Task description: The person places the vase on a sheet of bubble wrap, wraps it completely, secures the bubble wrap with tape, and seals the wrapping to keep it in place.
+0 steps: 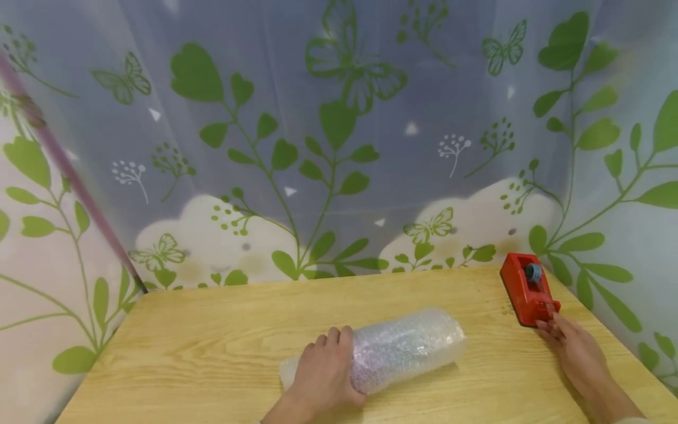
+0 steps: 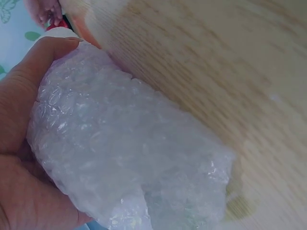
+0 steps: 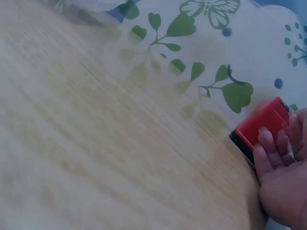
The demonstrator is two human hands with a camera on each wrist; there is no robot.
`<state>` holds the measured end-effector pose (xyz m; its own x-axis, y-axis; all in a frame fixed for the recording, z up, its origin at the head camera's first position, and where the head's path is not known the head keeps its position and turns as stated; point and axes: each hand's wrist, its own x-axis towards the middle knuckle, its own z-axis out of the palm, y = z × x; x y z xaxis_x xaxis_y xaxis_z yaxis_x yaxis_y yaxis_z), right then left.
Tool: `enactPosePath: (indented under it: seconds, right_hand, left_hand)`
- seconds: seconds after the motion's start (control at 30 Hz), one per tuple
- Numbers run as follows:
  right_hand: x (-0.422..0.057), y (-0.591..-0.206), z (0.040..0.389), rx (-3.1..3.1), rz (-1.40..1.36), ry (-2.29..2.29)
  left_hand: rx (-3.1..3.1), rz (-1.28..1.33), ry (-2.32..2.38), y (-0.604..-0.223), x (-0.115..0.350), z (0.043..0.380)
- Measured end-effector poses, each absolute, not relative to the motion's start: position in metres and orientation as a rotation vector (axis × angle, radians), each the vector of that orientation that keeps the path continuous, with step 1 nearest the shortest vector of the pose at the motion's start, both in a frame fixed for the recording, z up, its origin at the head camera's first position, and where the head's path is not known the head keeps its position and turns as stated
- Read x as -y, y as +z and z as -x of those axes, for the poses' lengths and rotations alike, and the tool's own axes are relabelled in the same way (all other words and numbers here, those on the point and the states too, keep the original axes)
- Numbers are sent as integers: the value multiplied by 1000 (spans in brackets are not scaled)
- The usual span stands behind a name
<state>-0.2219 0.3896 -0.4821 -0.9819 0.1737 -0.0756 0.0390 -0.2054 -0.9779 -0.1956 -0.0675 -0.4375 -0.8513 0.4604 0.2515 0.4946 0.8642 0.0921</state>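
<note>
A roll of bubble wrap [image 1: 410,347] lies slantwise on the wooden table, with a purplish tint showing through its middle. My left hand [image 1: 325,371] grips it near its left end, thumb on the near side and fingers over the top. In the left wrist view the bubble wrap [image 2: 120,129] fills that hand's grasp. At the table's right side stands a red tape dispenser [image 1: 511,282] holding a small roll of tape [image 1: 532,272]. My right hand [image 1: 580,356] is at its front end, thumb and fingertips pinching the tape by the cutter; the tape's end is hard to make out.
The light wooden table [image 1: 212,330] reaches back to a curtain [image 1: 371,176] printed with green leaves and butterflies. The curtain also hangs along the left and right sides. The dispenser stands close to the table's right edge.
</note>
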Motion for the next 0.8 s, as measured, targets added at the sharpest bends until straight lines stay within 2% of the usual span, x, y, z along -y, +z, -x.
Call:
enactPosePath:
  seconds: [0.1,0.2,0.33,0.6,0.8]
  right_hand:
    - [-392,-487,216,1705,85,2558]
    - [-390,-489,213,1742,27,2497]
    - [-388,-485,212,1820,133,2419]
    - [-384,-473,226,1859,520,2364]
    - [-383,-477,228,1922,506,2310]
  left_hand:
    - [2825,726,-223,-438,68,196]
    - [2841,726,-229,-437,67,197]
    - [2858,726,-252,-437,67,197]
    - [2830,729,-272,-440,68,197]
    - [2825,721,-279,-439,69,197]
